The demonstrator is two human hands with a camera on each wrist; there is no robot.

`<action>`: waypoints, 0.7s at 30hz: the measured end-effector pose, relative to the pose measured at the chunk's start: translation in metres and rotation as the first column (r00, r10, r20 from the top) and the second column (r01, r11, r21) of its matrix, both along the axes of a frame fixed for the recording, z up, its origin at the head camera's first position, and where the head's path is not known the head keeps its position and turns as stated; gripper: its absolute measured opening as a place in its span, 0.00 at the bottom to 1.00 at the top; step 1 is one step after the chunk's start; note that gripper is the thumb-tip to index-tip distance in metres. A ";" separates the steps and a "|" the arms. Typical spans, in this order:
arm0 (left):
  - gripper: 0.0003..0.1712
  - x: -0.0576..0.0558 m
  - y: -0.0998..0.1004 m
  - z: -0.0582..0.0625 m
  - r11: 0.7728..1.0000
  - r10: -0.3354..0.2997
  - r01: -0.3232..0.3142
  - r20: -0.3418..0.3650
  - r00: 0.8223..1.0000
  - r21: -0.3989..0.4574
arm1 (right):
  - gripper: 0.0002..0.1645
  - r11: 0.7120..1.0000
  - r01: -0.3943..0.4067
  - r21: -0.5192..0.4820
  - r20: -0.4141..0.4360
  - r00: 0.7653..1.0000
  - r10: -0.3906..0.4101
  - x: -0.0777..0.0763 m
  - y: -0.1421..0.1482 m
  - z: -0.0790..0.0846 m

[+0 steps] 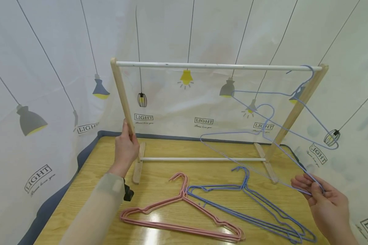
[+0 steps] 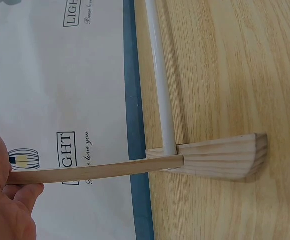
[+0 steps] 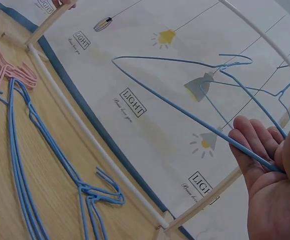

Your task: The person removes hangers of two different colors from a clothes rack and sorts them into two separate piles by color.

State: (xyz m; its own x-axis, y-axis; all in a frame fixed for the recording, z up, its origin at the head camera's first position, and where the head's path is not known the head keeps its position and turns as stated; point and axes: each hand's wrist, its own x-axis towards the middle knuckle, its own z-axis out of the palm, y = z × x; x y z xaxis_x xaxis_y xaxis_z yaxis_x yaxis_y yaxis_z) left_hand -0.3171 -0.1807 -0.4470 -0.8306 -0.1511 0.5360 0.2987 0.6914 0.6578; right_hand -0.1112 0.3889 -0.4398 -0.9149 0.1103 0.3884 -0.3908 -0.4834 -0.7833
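My left hand (image 1: pixel 126 151) grips the left wooden post (image 1: pixel 121 92) of a small clothes rack, thumb and fingers around it. In my right hand (image 1: pixel 328 200) I hold a blue wire hanger (image 1: pixel 230 132) by one lower corner, its hook pointing up below the rack's white top rail (image 1: pixel 217 66). Another blue hanger (image 1: pixel 263 92) hangs from that rail by its hook, near the right post (image 1: pixel 297 109). In the right wrist view the held hanger (image 3: pixel 169 104) runs from between my thumb and fingers, hook at the far end.
Pink hangers (image 1: pixel 184 224) lie stacked on the wooden table (image 1: pixel 89 190), with several blue hangers (image 1: pixel 248 217) beside them to the right. A white lower rail (image 1: pixel 202 159) joins the rack's feet. Lamp-printed cloth (image 1: pixel 171 30) hangs behind the table.
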 end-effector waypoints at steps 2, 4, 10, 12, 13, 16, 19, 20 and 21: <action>0.35 0.000 0.000 0.000 1.000 -0.001 0.001 -0.003 1.000 0.001 | 0.23 1.000 -0.018 -0.002 0.024 1.000 0.018 0.003 0.001 -0.007; 0.35 0.000 0.000 0.000 1.000 -0.003 0.003 -0.006 1.000 0.000 | 0.22 0.999 -0.029 0.017 0.048 0.998 0.029 0.006 0.001 -0.015; 0.36 0.001 -0.001 0.000 1.000 -0.003 0.003 -0.003 1.000 -0.006 | 0.22 0.993 -0.070 0.095 0.131 0.990 0.057 0.012 0.002 -0.034; 0.36 0.000 -0.001 0.000 1.000 -0.002 0.002 0.002 1.000 -0.008 | 0.22 0.989 -0.081 0.121 0.166 0.984 0.060 0.014 0.002 -0.040; 0.36 0.000 -0.001 0.000 1.000 -0.001 0.001 0.003 1.000 -0.008 | 0.22 0.987 -0.087 0.134 0.184 0.981 0.061 0.015 0.003 -0.042; 0.36 0.000 -0.001 0.000 1.000 0.000 0.000 0.006 1.000 -0.007 | 0.22 0.982 -0.096 0.160 0.231 0.971 0.057 0.018 0.004 -0.049; 0.35 0.001 -0.001 0.001 1.000 0.001 -0.001 0.004 1.000 -0.009 | 0.22 0.980 -0.089 0.179 0.249 0.968 0.043 0.022 0.003 -0.057; 0.34 0.001 -0.001 0.001 1.000 0.000 0.000 0.002 1.000 -0.010 | 0.22 0.980 -0.086 0.180 0.249 0.968 0.039 0.023 0.003 -0.060; 0.34 0.001 -0.001 0.001 1.000 0.000 0.000 0.002 1.000 -0.010 | 0.22 0.981 -0.088 0.175 0.251 0.967 0.042 0.024 0.003 -0.063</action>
